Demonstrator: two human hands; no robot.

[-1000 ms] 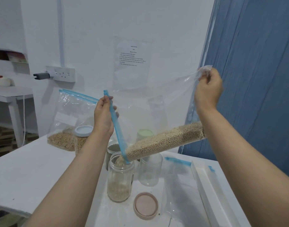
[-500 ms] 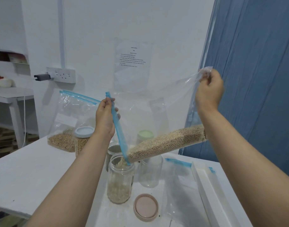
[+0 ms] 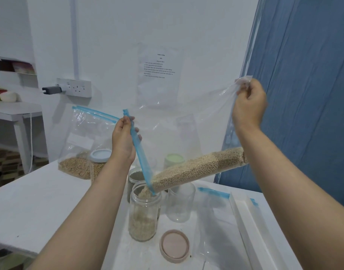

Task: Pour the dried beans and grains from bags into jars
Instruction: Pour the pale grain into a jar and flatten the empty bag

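A clear zip bag (image 3: 186, 125) with a blue zipper strip hangs tilted above the table, pale grains (image 3: 198, 169) lying along its lower edge. My left hand (image 3: 123, 138) grips the blue zipper end. My right hand (image 3: 248, 106) pinches the raised bottom corner. Grains run out of the bag's low corner into an open clear jar (image 3: 144, 213), which is partly filled. A pink lid (image 3: 174, 246) lies beside that jar.
An empty clear jar (image 3: 180, 203) stands right of the filling jar. Behind are a dark-filled jar (image 3: 135, 179), a green-lidded jar (image 3: 174, 159), a blue-lidded jar (image 3: 99, 162) and a second grain bag (image 3: 79, 147). A flat empty bag (image 3: 216, 221) and white box (image 3: 251, 227) lie right.
The grains have slid further toward the low corner and the level in the jar has risen slightly. Both hands hold nearly the same places.
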